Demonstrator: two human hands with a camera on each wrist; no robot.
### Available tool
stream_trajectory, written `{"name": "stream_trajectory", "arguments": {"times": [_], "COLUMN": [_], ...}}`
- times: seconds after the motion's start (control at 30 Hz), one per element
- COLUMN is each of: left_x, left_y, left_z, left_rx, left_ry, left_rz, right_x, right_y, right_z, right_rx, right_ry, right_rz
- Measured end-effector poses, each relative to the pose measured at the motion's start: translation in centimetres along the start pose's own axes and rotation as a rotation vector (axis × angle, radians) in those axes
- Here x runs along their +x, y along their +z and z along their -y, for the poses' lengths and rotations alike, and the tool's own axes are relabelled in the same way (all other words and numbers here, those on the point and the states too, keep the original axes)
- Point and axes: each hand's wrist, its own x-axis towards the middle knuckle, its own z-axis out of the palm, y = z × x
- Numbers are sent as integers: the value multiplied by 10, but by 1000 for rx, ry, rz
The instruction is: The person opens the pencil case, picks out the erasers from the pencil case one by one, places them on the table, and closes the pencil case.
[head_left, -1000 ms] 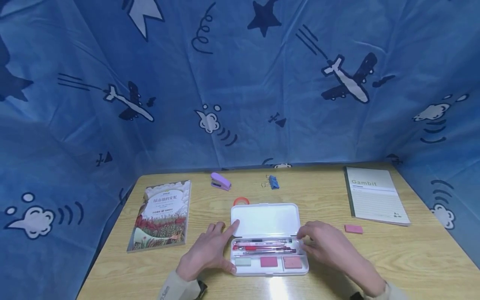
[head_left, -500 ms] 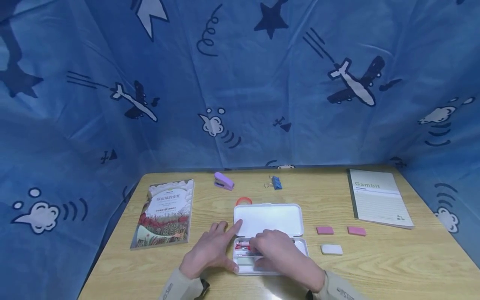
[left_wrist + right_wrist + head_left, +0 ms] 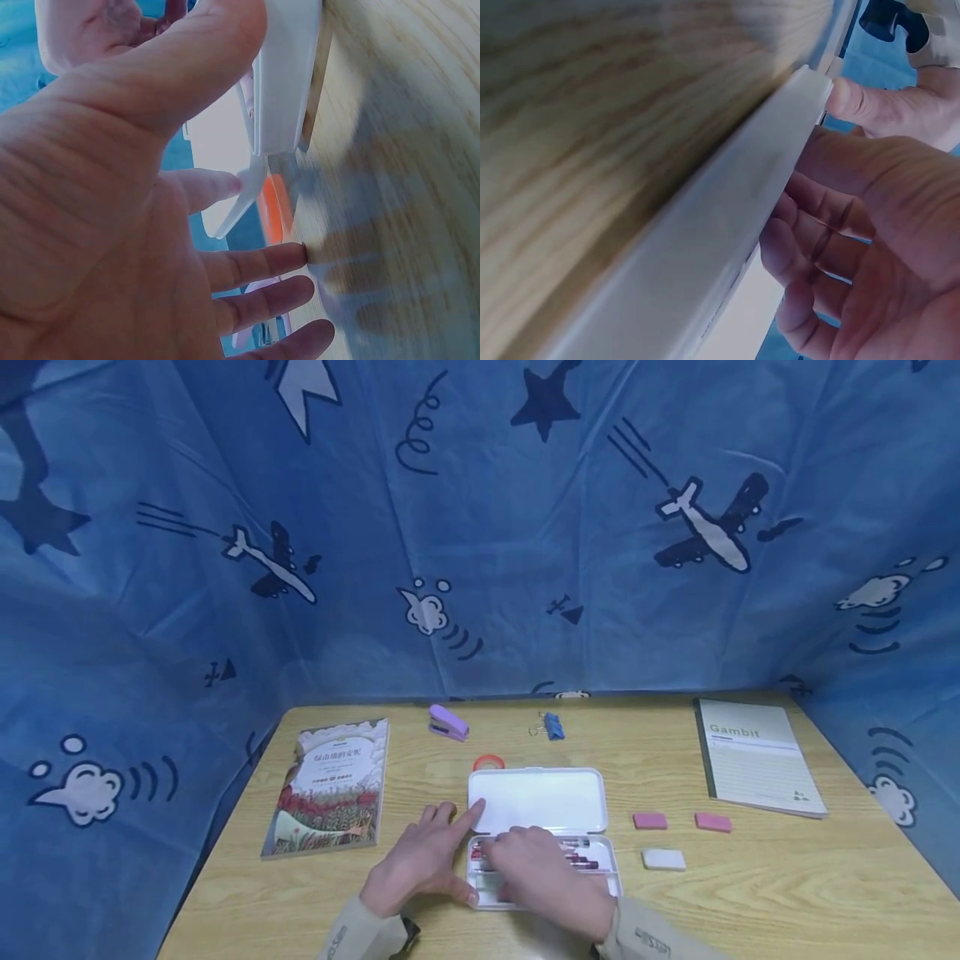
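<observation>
The open white pencil case (image 3: 536, 827) lies near the front edge of the wooden counter (image 3: 787, 885). The left hand (image 3: 420, 864) rests flat against the case's left side, fingers straight, thumb at its front corner. The right hand (image 3: 543, 872) reaches into the case's tray over the pens (image 3: 581, 853), fingers bent; whether it grips anything is hidden. Three erasers (image 3: 663, 858) lie just right of the case.
</observation>
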Motion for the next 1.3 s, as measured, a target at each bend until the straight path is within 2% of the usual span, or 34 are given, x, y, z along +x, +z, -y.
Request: {"name": "stream_trajectory", "arguments": {"times": [0.37, 0.47, 0.63, 0.73, 0.9, 1.1, 1.3], "left_x": [1, 1, 1, 1, 2, 1, 0], "left_y": [0, 0, 0, 0, 0, 1, 0], "left_z": [0, 0, -1, -1, -2, -2, -2], "left_rx": [8, 8, 2, -11, -25, -24, -22], "left_ry": [4, 11, 12, 4, -13, 5, 5], "left_rz": [1, 3, -3, 2, 19, 3, 9], "right_x": [-9, -12, -25, -37, -63, -104, -147], "right_y": [-4, -9, -26, -33, -37, -37, -35], "right_z": [-5, -9, -24, -39, -71, -115, -159], "right_rx": [-22, 62, 282, 364, 439, 406, 334], "right_ry": [-86, -73, -24, 8, 58, 140, 274], "right_rz": [-128, -115, -111, -127, -186, -310, -334]}}
